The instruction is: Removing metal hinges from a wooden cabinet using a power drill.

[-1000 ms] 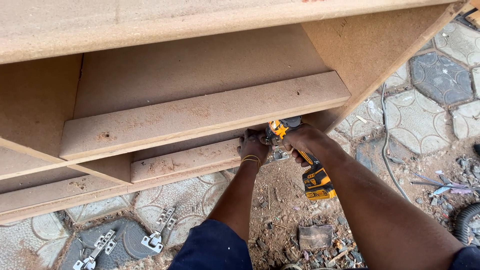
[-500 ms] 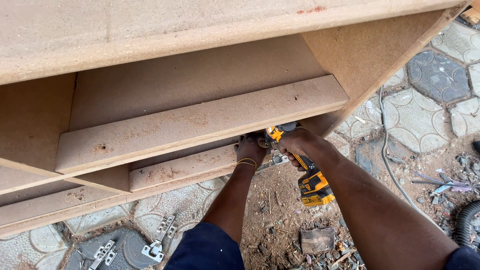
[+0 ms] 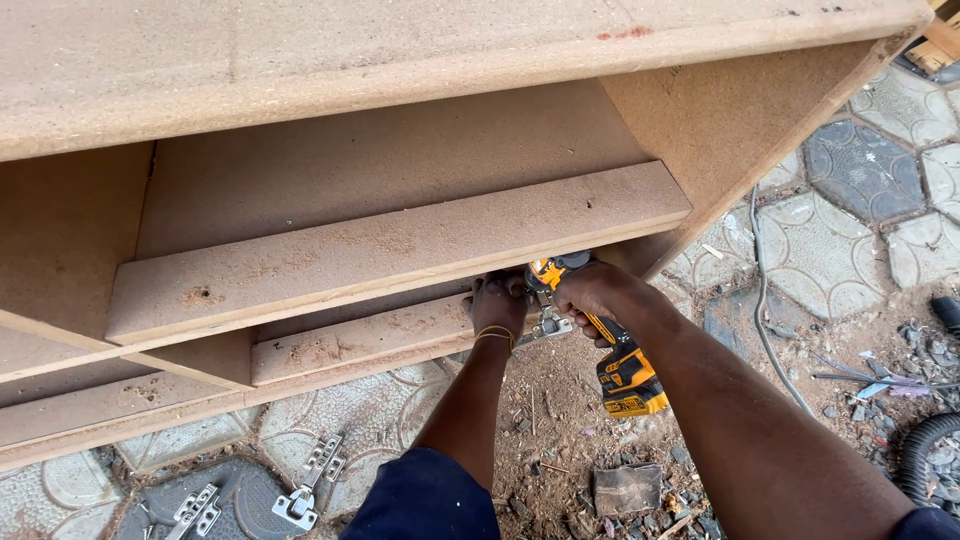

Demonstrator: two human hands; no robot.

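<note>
My right hand [image 3: 598, 293] grips a yellow and black cordless drill [image 3: 620, 365], its nose pointed left under the cabinet's middle shelf [image 3: 400, 250]. My left hand [image 3: 498, 302] is closed around a metal hinge [image 3: 548, 325] at the end of the lower board [image 3: 360, 338], right beside the drill's tip. A thin band sits on my left wrist. The brown fibreboard cabinet [image 3: 720, 120] fills the upper view, lying on its side. The drill's bit is hidden behind my fingers.
Three loose metal hinges [image 3: 310, 482] lie on the patterned paving at the lower left. A small board offcut [image 3: 627, 488] and debris sit on the dirt below my arms. A cable [image 3: 765, 300] runs along the ground at right; a ribbed hose [image 3: 935, 455] is at the far right.
The view has shifted slightly; both hands stay at the hinge under the shelf. The drill has tilted a little, otherwise nothing differs.
</note>
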